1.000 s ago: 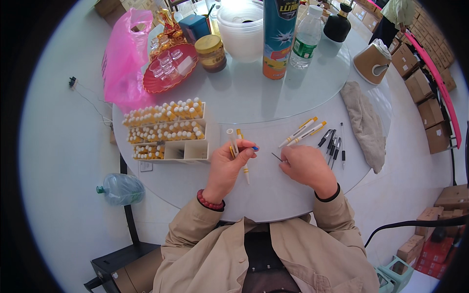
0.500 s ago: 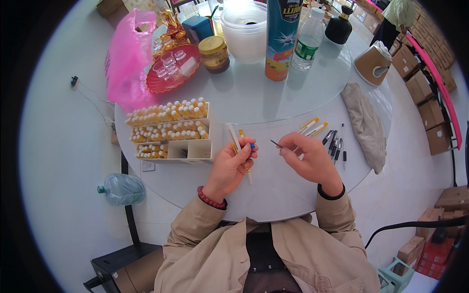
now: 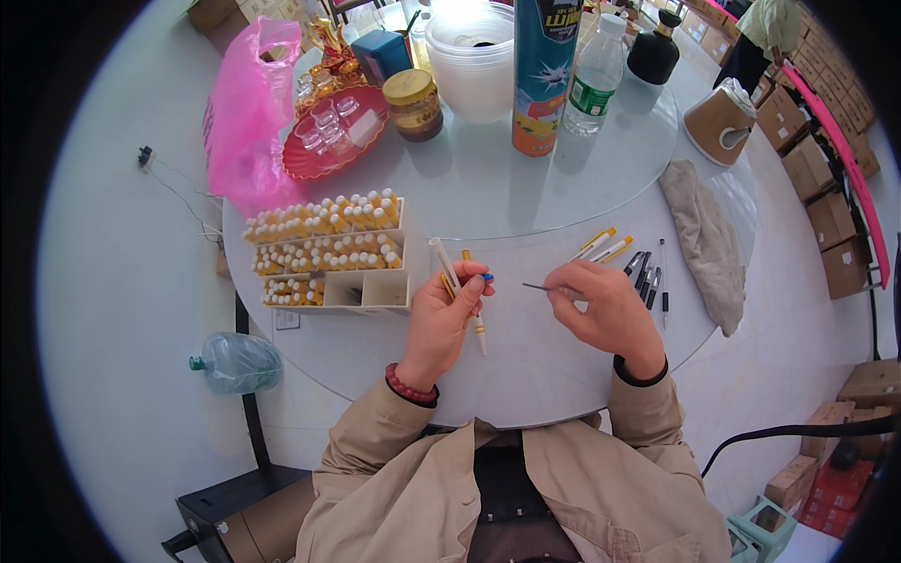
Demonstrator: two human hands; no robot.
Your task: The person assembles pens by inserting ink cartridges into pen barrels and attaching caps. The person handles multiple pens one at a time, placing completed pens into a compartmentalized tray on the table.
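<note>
L. hand [image 3: 439, 319] grasps a white, round plastic pen barrel [image 3: 441, 255], upper end sticking up past the fingers & tilted a bit left; thumb + fingertip also pinch a small bright-blue piece [image 3: 487, 278]. R. hand [image 3: 610, 305] pinches a thin dark rod [image 3: 534, 286] btwn thumb & fingers, one end pointing left twd the blue piece — near it, not touching. Both hands are over a white round table [image 3: 549, 375], close to the person's edge.

A slim white-and-yellow pen [image 3: 481, 330] runs behind the l. hand, tip twd the person; can't tell if it's held or just lying there.

Left of the l. hand: a white compartmented plastic rack [image 3: 387, 289] w/ rows of white-topped yellow tubular parts [image 3: 324, 246]. Beyond & right of the r. hand, approx. side by side: two white pens w/ yellow ends [image 3: 603, 247], a few black-and-clear pens [image 3: 645, 277], then one slim clear pen w/ dark lower part [image 3: 664, 281]. Crumpled grey cloth [image 3: 706, 249] is farther right.

Farther back, on a round glass turntable [image 3: 450, 202]: red scalloped plate [image 3: 305, 161] w/ small clear cups [image 3: 328, 122], yellow-lidded glass jar [image 3: 414, 108], stacked clear plastic tubs [image 3: 474, 80], tall blue-and-orange spray can [image 3: 540, 94], clear bottle w/ green label [image 3: 591, 89].
</note>
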